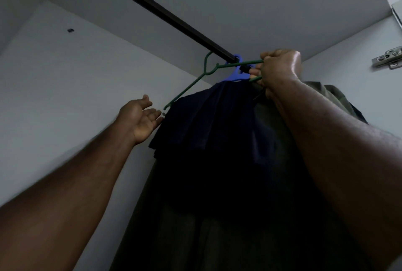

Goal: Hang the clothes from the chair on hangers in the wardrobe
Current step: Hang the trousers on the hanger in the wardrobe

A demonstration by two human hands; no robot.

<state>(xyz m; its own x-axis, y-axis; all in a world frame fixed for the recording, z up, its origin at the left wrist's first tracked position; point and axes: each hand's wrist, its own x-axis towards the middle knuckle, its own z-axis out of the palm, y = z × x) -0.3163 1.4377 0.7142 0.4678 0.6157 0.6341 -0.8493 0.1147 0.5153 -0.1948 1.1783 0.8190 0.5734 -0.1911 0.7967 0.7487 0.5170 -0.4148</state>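
Rail: dark wardrobe rail (156, 9) is seen from below, running from upper left down to mid-frame; taken as landmark for all else.
Green hanger: green hanger (196, 82) is hooked over the rail nr its lower visible end; one arm slopes down-left of the rail, the other is drawn toward the R hand.
Blue hanger: blue hanger (236, 73) is hooked on the rail just behind the green one; only its hook & neck are visible.
Navy garment: navy garment (208, 131) is draped below the rail, on the green hanger as far as can be told; hem is bunched at its left edge.
Olive garment: olive garment (332, 96) is hung below the rail, behind & right of the navy one; its lower part is lost in shadow.
R hand: right hand (278, 68) is raised just below the rail end; fingers are curled tight round the green hanger's arm.
L hand: left hand (141, 118) is held lower-left of the rail, palm up, fingers straight & spread, nothing gripped; fingertips are just beside the navy garment's edge; contact can't be told.
Hinge: metal hinge (388, 59) is fixed to the side panel, well right of the rail.
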